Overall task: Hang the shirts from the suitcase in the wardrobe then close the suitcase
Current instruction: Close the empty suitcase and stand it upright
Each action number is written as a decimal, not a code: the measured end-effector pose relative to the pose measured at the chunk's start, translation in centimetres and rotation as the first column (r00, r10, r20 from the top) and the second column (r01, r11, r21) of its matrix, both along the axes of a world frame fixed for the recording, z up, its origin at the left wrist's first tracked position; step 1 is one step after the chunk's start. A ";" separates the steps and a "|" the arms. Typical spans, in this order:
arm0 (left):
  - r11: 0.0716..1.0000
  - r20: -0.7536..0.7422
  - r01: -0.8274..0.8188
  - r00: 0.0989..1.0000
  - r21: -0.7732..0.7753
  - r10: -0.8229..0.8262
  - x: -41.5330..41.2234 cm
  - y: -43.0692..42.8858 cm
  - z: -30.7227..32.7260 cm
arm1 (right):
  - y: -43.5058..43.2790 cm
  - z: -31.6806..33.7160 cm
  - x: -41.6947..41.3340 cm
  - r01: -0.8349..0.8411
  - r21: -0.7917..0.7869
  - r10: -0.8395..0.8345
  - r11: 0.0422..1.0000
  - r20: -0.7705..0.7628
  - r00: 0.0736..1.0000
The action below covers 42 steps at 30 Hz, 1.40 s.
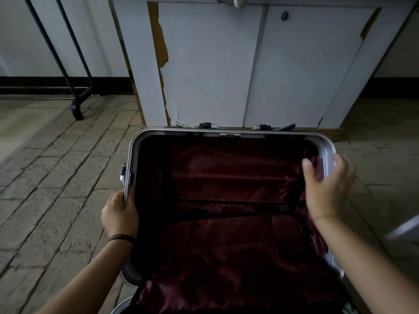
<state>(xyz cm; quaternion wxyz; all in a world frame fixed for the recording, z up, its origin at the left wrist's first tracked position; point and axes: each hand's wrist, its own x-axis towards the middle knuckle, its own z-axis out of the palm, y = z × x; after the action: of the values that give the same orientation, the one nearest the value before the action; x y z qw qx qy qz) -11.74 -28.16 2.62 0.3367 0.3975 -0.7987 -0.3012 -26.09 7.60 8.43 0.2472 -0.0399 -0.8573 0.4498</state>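
Fingers (128, 201) of left hand (120, 215) grip suitcase rim (226, 131); right hand (328, 189) astride opposite rim.

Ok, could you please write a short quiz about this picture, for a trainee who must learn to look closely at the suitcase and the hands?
1. True or false: the suitcase is fully closed.
2. What does the left hand grip?
A) a shirt
B) the silver rim of the suitcase
C) a cabinet door
3. Fill in: the lining inside the suitcase is dark ____.

Key:
1. False, it stands open.
2. B.
3. Red.
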 end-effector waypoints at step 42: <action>0.984 -0.135 0.061 0.990 0.167 -0.038 -1.3 -1.5 9.4 | -13.1 16.6 -1.2 -0.238 -0.962 0.774 -0.132 -0.250 0.582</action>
<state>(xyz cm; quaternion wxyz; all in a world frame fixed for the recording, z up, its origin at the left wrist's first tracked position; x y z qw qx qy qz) -13.05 -29.62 12.01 0.3459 0.3841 -0.7557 -0.4022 -27.32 -5.46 25.00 -0.2345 0.0711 -0.3183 0.9158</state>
